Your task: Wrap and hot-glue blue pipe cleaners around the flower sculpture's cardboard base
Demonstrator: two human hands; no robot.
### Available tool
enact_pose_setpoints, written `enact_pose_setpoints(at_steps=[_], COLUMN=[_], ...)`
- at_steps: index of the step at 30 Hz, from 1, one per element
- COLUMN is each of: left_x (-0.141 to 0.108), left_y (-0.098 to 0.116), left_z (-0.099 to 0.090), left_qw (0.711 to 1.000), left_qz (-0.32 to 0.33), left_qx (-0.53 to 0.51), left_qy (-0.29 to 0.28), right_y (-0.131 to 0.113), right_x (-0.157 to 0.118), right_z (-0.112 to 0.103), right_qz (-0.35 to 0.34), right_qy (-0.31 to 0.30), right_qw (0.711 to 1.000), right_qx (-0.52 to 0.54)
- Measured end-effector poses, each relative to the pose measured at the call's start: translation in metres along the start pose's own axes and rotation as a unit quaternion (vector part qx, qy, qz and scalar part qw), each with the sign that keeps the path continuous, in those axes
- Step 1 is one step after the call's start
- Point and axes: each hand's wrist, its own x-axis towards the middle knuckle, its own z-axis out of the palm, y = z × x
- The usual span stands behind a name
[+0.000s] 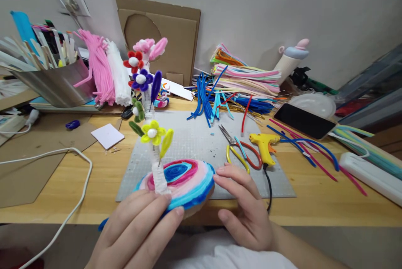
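Observation:
A pipe-cleaner flower craft stands at the table's front edge. Its round base (191, 172) is covered in rings of blue, pink and magenta, with cardboard showing beneath. From the base rises a white wrapped stem (161, 180), carrying a yellow flower (153, 132), a purple flower (142, 79), a red flower (135, 62), and green and pink pieces. My left hand (138, 229) is closed on the near left rim, fingers over the top by the stem's foot. At the right rim, my right hand (246, 208) has its fingers apart, fingertips at the edge; whether they touch is unclear.
On the grey cutting mat (194, 135) lie scissors (238, 147) and a yellow glue gun (265, 145). Behind are blue pipe cleaners (204, 97) and cardboard (179, 34). A phone (303, 120) and power strip (373, 177) lie right; a metal bin (59, 85) and white cable (89, 168) left.

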Motion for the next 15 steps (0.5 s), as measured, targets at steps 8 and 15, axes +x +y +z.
enact_pose_setpoints(at_steps=[8, 15], left_x=[0.0020, -0.0006], left_y=[-0.0022, -0.0016], left_z=[0.0035, 0.0034], left_qw=[0.999, 0.999], left_qz=[-0.001, -0.012], left_qx=[-0.031, -0.037], left_qy=[0.009, 0.011], right_y=[0.0004, 0.0017], right_x=[0.0032, 0.0041], right_z=[-0.0014, -0.0011], right_qz=[-0.017, -0.030], right_qy=[-0.019, -0.015], right_qw=[1.000, 0.999], right_qx=[-0.006, -0.014])
